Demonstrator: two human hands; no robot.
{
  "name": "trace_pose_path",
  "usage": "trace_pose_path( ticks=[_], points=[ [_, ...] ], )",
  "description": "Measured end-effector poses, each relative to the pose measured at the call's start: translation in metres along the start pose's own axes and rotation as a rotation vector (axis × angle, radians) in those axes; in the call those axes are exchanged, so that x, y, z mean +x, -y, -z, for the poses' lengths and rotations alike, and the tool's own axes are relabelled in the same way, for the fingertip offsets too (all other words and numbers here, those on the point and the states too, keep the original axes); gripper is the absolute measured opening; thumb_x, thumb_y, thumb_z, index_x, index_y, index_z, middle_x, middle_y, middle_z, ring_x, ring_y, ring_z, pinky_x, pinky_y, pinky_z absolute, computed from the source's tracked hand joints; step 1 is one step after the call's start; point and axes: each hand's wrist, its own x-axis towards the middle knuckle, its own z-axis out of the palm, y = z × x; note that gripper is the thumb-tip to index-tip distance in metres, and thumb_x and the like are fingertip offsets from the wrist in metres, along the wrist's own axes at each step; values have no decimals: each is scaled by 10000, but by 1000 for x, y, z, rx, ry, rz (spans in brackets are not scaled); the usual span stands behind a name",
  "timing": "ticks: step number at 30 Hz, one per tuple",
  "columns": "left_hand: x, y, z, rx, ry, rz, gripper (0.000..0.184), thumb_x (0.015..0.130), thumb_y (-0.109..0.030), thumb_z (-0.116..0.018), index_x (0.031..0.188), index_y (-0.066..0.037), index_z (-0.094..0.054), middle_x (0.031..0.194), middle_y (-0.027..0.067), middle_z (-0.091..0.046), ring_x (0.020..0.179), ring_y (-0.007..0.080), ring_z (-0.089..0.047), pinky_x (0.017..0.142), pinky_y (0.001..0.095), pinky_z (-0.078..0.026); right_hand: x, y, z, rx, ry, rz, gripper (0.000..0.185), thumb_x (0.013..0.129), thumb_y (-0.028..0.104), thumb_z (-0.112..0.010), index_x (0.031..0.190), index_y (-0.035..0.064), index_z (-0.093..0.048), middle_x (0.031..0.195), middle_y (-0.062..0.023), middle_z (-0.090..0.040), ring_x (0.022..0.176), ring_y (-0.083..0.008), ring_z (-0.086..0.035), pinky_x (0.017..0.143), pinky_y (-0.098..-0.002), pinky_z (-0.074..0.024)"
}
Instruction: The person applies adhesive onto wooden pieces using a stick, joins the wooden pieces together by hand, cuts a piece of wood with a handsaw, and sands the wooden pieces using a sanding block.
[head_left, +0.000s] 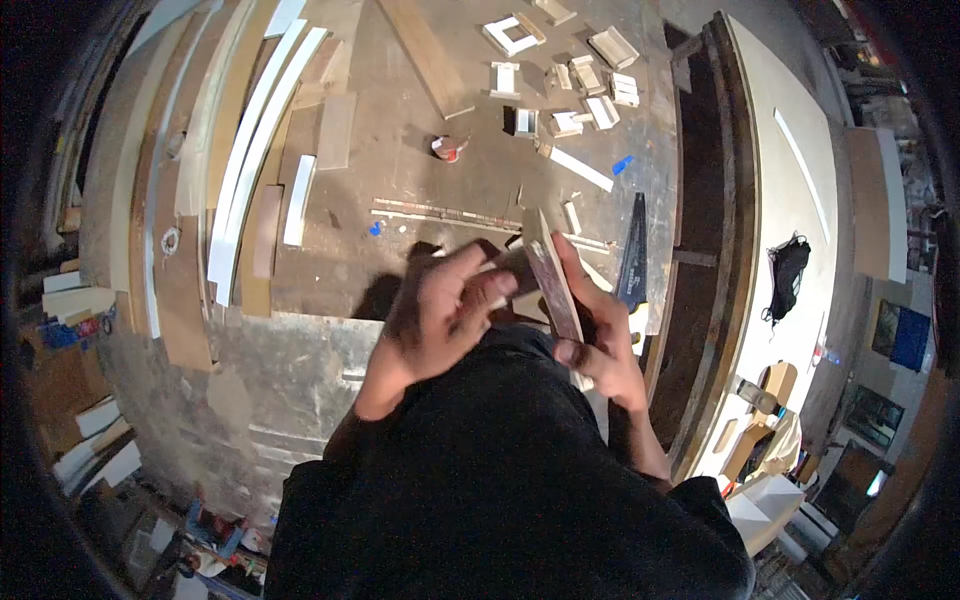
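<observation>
Close to my body, a narrow wooden piece [553, 290] stands tilted between my two hands. My right hand [603, 335] grips it from the right, with the thumb low on its face and the fingers along its far side. My left hand [440, 310] is just left of the piece, its fingers bent and slightly blurred; whether they hold anything is unclear. Beyond the hands a long thin strip [450, 212] lies across the brown work table [400, 180]. A handsaw [635, 250] rests to the right of my right hand.
Several small wooden box-like assemblies [585, 75] lie at the table's far right. A small round container [448, 149] stands mid-table. Long boards [200, 150] cover the left side. On the right, a pale bench [770, 200] carries a black cloth item [788, 278].
</observation>
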Motion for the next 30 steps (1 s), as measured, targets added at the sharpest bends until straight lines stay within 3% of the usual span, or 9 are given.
trace_pose_path(
  ticks=[6, 9, 11, 15, 19, 21, 23, 27, 30],
  points=[
    [-9, -16, -8, -36, -134, -27, 229, 959, -203, -586, 892, 15, -598, 646, 108, -638, 599, 194, -681, 528, 308, -480, 1, 7, -1, -147, -84, 124, 963, 664, 201, -744, 1485, -35, -297, 1412, -221, -490, 1275, -263, -502, 1089, -333, -329],
    [-17, -18, 3, 132, -266, -181, 194, 904, -177, -655, 848, 4, -614, 631, 91, -625, 577, 189, -659, 517, 296, -464, -9, -12, 22, -569, -66, -7, 856, 650, 131, -734, 1419, -58, -410, 1443, -240, -457, 1264, -252, -513, 1056, -334, -368],
    [-19, -19, 9, 264, -274, -201, 188, 891, -170, -669, 835, 1, -615, 613, 90, -608, 549, 196, -633, 521, 288, -460, -17, -29, 32, -336, -154, 141, 838, 652, 137, -734, 1394, -92, -420, 1468, -255, -418, 1296, -272, -488, 1073, -339, -346],
    [-13, -17, 4, 244, -358, -287, 181, 850, -136, -698, 849, 23, -611, 767, 161, -612, 615, 226, -605, 568, 299, -462, -18, -2, 12, -313, -295, 233, 1047, 656, 371, -813, 1425, -138, -317, 1444, -275, -435, 1307, -281, -475, 1085, -342, -323],
    [-22, -15, -4, 84, -351, -142, 156, 833, -93, -687, 899, 28, -615, 876, 192, -611, 722, 270, -628, 624, 341, -476, -12, 4, -2, -603, -188, 465, 1005, 607, 299, -855, 1429, -57, -401, 1198, -272, -601, 1071, -324, -633, 914, -351, -475],
    [-26, -16, -8, 243, -257, -168, 135, 812, -50, -666, 922, 12, -621, 836, 175, -609, 709, 320, -619, 639, 369, -481, -15, -3, -8, -575, -167, 332, 973, 651, 355, -847, 1430, -36, -414, 1295, -281, -546, 1167, -299, -571, 970, -353, -444],
    [-27, -20, -13, 269, -286, -194, 148, 784, -20, -653, 926, 4, -623, 802, 169, -592, 684, 347, -604, 607, 391, -473, -5, -5, -9, -655, -229, 475, 902, 636, 289, -846, 1415, 26, -474, 929, -197, -589, 760, -271, -594, 709, -346, -498],
    [-27, -18, -15, 337, -340, -287, 149, 784, -28, -665, 923, 3, -621, 767, 167, -580, 628, 330, -599, 567, 396, -454, -7, 16, -11, -773, -169, 473, 811, 696, 384, -803, 1396, 85, -522, 896, -190, -571, 710, -278, -592, 638, -333, -497],
    [-32, -25, -12, 290, -206, -244, 149, 813, -46, -672, 938, 18, -623, 751, 164, -586, 606, 303, -603, 551, 365, -448, -8, -1, 9, -760, -196, 501, 854, 656, 310, -832, 1396, 40, -501, 891, -151, -557, 738, -247, -546, 663, -314, -465]
  ],
)
